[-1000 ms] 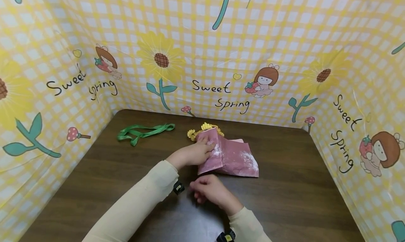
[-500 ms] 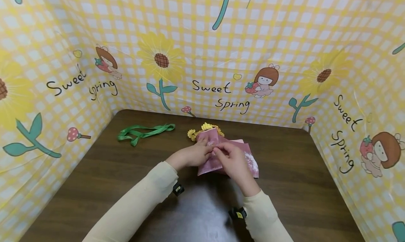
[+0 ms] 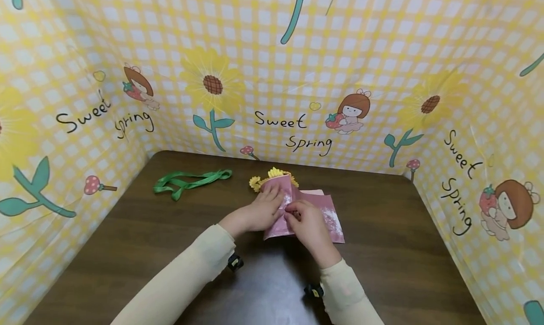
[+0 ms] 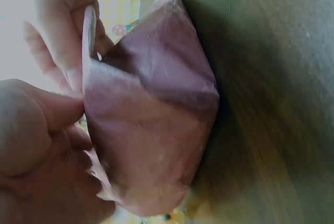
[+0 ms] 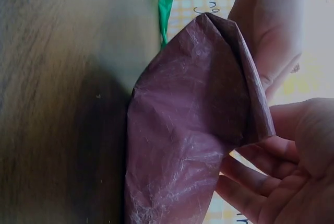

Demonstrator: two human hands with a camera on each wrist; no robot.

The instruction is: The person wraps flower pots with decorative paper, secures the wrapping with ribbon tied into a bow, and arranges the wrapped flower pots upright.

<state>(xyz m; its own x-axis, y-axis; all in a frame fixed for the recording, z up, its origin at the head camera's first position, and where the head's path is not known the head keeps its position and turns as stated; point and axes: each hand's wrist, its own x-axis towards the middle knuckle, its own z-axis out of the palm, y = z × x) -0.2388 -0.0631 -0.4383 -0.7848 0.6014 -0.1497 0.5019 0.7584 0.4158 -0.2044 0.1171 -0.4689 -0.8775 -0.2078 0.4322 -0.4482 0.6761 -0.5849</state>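
Observation:
A mauve-pink sheet of wrapping paper point(image 3: 329, 214) with white smudges is folded partly round a bunch of yellow flowers point(image 3: 275, 173); only the blossoms show, at the far end. My left hand point(image 3: 264, 208) lies on the left flap with its fingers extended, pressing it. Close beside it, my right hand point(image 3: 312, 222) pinches the flap's edge between thumb and fingers. In the left wrist view the wrapping paper point(image 4: 148, 151) bulges up from the table, both hands at its upper edge. The right wrist view shows the wrapping paper's folded rim point(image 5: 255, 96) by my right thumb.
A loose green ribbon point(image 3: 187, 182) lies on the dark wooden table point(image 3: 382, 268) at the back left. Yellow checked cloth point(image 3: 272, 79) walls in the table at the back and both sides.
My right hand has come up from the table in front of the wrapping paper to the flap's edge, and lately slid slightly nearer me. My left hand has stayed on the flap.

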